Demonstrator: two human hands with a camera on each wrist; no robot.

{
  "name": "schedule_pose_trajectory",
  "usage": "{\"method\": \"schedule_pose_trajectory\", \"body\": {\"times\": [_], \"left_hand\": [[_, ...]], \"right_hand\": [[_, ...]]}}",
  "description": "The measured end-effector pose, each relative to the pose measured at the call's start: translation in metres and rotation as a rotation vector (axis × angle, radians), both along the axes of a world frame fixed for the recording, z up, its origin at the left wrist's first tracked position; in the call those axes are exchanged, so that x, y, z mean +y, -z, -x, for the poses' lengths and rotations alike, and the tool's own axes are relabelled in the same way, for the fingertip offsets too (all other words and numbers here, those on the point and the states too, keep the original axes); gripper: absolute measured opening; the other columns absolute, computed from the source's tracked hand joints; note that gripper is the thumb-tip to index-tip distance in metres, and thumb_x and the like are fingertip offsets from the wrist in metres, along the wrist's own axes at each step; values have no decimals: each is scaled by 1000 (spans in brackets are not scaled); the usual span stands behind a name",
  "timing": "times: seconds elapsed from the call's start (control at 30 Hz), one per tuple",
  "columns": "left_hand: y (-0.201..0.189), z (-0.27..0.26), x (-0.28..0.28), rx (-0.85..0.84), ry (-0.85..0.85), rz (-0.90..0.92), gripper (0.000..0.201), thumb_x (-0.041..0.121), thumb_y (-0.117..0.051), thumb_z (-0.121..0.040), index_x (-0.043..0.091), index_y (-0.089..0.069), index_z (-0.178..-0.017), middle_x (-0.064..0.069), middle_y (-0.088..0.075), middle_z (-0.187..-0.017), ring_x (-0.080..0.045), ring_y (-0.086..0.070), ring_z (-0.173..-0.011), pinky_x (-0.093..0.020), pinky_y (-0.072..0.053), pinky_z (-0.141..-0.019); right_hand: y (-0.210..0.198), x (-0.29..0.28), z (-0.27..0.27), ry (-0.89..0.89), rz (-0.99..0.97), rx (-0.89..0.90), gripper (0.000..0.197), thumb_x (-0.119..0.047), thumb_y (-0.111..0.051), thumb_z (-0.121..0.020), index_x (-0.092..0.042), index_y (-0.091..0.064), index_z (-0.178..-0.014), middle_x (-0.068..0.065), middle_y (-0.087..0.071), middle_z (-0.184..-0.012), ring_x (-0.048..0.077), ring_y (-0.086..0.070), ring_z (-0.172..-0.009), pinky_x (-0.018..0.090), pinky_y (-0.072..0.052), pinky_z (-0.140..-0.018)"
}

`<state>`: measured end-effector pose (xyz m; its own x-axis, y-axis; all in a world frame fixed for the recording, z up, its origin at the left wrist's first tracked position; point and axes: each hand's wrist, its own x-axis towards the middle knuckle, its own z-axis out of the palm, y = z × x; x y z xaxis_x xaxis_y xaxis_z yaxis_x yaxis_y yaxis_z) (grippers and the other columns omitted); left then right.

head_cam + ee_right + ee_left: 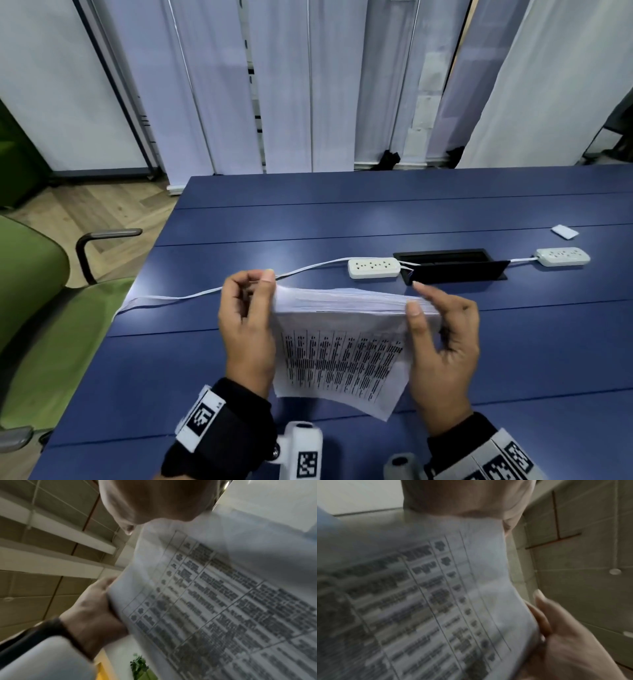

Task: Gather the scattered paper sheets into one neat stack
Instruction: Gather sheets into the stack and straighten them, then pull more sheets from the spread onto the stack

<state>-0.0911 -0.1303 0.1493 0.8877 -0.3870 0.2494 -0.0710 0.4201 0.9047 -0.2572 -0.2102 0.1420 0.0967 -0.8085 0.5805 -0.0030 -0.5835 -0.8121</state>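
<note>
While I watch the head view, both hands hold the paper stack [342, 346] upright just below the middle of the frame, above the blue table [342, 212]. My left hand [245, 329] is curled around the stack's left edge, thumb up along the near face and fingers wrapped behind. My right hand [442, 346] takes the right edge – the thumb lies against the near sheet, 1 finger points out straight over the top corner, and the other fingers curl behind, so I read it as gripping too. The stack's top edge shows many sheet layers, roughly level but a little fanned, and the front sheet carries a printed table in dark columns; its lower right corner hangs down toward the tabletop, though I cannot tell whether it touches.

From the left wrist camera, the sheet fills the centre and left of the frame, blurred, with the opposite hand at the lower right holding its edge. From the right wrist camera the same printed sheet spreads across the right side, the opposite hand gripping it at centre left.

Beyond the stack, in the middle right of the head view, 2 white power strips [374, 268] flank a black cable hatch [452, 265], and a white cord [205, 294] runs off the table's left edge. A small white card [564, 231] lies at far right – a green chair [41, 308] sits at far left.
</note>
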Motion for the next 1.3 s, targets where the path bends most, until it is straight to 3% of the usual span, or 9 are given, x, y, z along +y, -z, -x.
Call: {"method": "schedule_pose_trajectory", "body": {"times": [0.17, 0.3, 0.4, 0.6, 0.77, 0.87, 1.03, 1.17, 1.3], "left_hand": [[0, 5, -2, -60, 4, -73, 23, 28, -72, -74, 11, -61, -86, 0, -60, -85, -7, -56, -76, -17, -45, -73], [0, -1, -1, -67, 18, -92, 17, 25, -65, -77, 14, -61, -89, -8, -63, -88, -11, -58, -79, -17, -45, -74], [2, -3, -1, -49, 9, -87, 19, 25, -61, -77, 10, -61, -88, -8, -62, -87, -9, -57, -78, -16, -43, -74], [3, -2, 0, -107, 86, -61, 40, 47, -59, -78, 10, -62, -93, -8, -64, -89, -13, -59, -82, -21, -45, -78], [21, -19, 7, -53, 320, -95, 88, 79, -57, -68, 8, -55, -119, -13, -64, -106, -18, -61, -96, -28, -48, -86], [38, -19, 14, -56, 394, -143, 108, 78, -69, -56, -2, -50, -126, -7, -66, -112, -15, -62, -107, -22, -49, -90], [46, -15, 15, 6, 525, -165, 104, 53, -92, -37, 1, -54, -118, 0, -75, -99, -9, -69, -95, -16, -52, -78], [53, -22, 13, 35, 493, -183, 112, 47, -94, -39, -6, -50, -126, -16, -71, -111, -26, -67, -106, -21, -53, -79], [52, -18, 11, 31, 518, -218, 89, 40, -93, -46, 2, -58, -119, -9, -73, -107, -18, -69, -100, -20, -53, -80]], "right_hand": [[-1, 5, -1, -37, 26, 3, 30, -32, -64, -80, -17, -66, -106, 14, -48, -97, 7, -53, -90, 12, -43, -83], [4, 2, 1, -81, -116, -64, 85, -37, -76, -65, -20, -39, -139, 10, -50, -98, 14, -53, -91, 20, -44, -90], [11, 3, 5, -144, -174, -63, 99, -25, -91, -57, -24, -34, -137, 7, -50, -94, 4, -55, -84, 12, -47, -81], [18, 0, 8, -305, -360, -107, 64, -18, -87, -47, -18, -58, -105, -5, -61, -82, -1, -60, -70, 11, -51, -65], [34, -23, 17, -418, -619, -34, 98, -49, -94, -23, 1, -65, -102, 7, -76, -91, 19, -73, -83, 22, -56, -64], [45, -30, 20, -471, -692, 38, 87, -37, -97, -25, 2, -67, -97, 13, -76, -91, 31, -72, -89, 27, -58, -68], [48, -30, 15, -399, -609, 33, 97, -44, -95, -24, 0, -65, -105, 8, -76, -94, 21, -72, -89, 23, -57, -70], [51, -27, 14, -326, -547, -5, 104, -40, -96, -31, -8, -54, -120, 3, -73, -103, 20, -70, -98, 37, -58, -83], [44, -11, 8, -291, -551, -77, 62, -24, -81, -61, -24, -52, -116, -12, -72, -104, 7, -67, -99, 28, -57, -86]]}}
